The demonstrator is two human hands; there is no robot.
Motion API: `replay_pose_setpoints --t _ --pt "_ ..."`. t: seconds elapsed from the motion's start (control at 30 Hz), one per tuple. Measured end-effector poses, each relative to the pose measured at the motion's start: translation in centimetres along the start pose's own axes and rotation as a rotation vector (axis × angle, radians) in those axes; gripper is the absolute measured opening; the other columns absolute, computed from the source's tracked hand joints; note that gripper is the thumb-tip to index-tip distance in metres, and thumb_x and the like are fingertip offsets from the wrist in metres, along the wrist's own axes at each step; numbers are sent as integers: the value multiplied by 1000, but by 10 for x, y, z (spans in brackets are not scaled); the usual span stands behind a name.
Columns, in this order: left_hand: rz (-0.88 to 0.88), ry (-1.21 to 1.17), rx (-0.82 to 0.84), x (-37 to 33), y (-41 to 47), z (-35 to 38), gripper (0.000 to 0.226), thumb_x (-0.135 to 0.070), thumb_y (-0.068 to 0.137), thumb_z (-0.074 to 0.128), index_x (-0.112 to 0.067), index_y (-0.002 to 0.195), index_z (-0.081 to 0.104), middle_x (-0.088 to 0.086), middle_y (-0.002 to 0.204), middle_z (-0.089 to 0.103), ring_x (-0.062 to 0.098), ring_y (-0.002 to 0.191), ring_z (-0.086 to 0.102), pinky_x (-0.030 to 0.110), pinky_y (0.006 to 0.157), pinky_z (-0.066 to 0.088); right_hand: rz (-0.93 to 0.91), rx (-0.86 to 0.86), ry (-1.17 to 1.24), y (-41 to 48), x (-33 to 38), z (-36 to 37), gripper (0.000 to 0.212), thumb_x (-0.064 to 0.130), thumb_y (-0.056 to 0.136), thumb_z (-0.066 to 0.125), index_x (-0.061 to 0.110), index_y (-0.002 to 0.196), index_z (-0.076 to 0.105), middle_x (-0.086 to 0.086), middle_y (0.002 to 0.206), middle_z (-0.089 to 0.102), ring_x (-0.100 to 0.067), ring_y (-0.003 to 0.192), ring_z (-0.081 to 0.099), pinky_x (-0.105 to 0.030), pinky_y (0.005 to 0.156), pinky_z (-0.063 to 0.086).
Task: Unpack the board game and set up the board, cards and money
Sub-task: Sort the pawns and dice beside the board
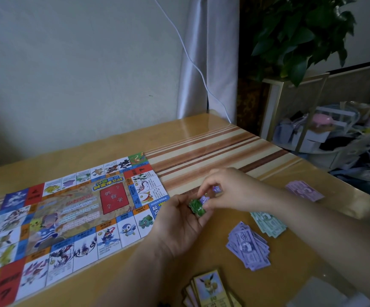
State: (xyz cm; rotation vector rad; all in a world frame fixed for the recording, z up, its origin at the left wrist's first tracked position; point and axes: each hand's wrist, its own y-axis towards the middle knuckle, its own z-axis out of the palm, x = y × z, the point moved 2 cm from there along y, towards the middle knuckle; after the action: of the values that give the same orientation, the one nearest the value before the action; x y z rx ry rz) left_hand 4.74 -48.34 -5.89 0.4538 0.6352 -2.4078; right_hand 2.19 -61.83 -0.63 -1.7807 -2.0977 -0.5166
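Currently in hand: sorting small numbered tokens. The board lies flat on the table, with the cards at the near edge.

- Left hand: fingers curled round a green token marked "1".
- Right hand: fingertips pinching a purple token marked "2", touching the green one, just off the board's right corner.
- Next move, as a judgement: part the tokens by colour and set them down beside the notes.
- Legible: "机会卡" on the board's red panel; "5000" on the purple notes.
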Motion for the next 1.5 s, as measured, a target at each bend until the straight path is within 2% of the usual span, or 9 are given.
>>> replay_pose_setpoints --t 0.13,0.43,0.8,0.93,1.03,1.13,1.23,1.37,1.5 --pt "7 34 45 2 -2 2 38 -14 90 33 9 104 60 24 93 68 28 71 69 33 65 58 -17 -7 -87 2 3 9 32 35 74 77 32 105 69 18 94 52 -2 91 51 -26 82 46" --pt "9 50 62 2 -5 4 36 -12 79 42 8 103 61 24 95 68 28 73 69 35 70 57 -34 -15 -67 1 8 7 22 34 71 79 33 90 68 16 93 57 -2 87 53 -30 80 50" --pt "-5 49 21 2 -7 4 39 -10 78 41 12 95 67 25 100 67 30 81 66 35 75 55 28 104 50 3 12 -1 17 24 73 79 27 74 62 15 72 58 7 68 53 -10 58 35" --pt "-24 14 3 0 -6 1 39 -9 80 41 10 109 59 24 102 66 28 88 63 35 81 50 85 134 253 5 4 -4 14 19 76 77 23 82 65 7 76 67 3 66 59 -14 64 44" --pt "-13 43 -75 -1 -6 -1 27 -5 86 43 6 102 61 25 102 65 27 82 67 34 77 53 160 103 450 9 -8 -8 13 12 79 75 17 87 66 2 79 70 -4 73 66 -14 72 49" --pt "40 91 -179 -2 -6 -6 22 -5 94 46 3 107 62 19 104 67 24 82 68 32 72 54 244 64 500 14 -23 -4 11 15 78 76 18 84 68 -4 88 73 -15 88 67 -31 93 50" --pt "58 119 -217 -2 -7 -7 17 -6 92 55 2 103 65 17 94 69 21 73 71 31 65 57 305 53 529 17 -28 4 8 17 77 76 19 81 69 -2 86 71 -15 89 63 -38 100 45" --pt "73 172 -282 0 -7 -5 16 -5 88 60 3 101 65 18 90 68 18 76 67 28 63 57 324 79 519 20 -23 11 4 24 79 74 21 77 71 2 82 73 -12 89 63 -32 96 45" --pt "82 219 -349 2 -6 -6 18 -3 86 63 4 102 65 16 86 67 15 70 65 24 57 57 352 76 524 21 -19 13 9 26 83 71 22 75 70 9 67 68 -1 67 54 -20 71 40"
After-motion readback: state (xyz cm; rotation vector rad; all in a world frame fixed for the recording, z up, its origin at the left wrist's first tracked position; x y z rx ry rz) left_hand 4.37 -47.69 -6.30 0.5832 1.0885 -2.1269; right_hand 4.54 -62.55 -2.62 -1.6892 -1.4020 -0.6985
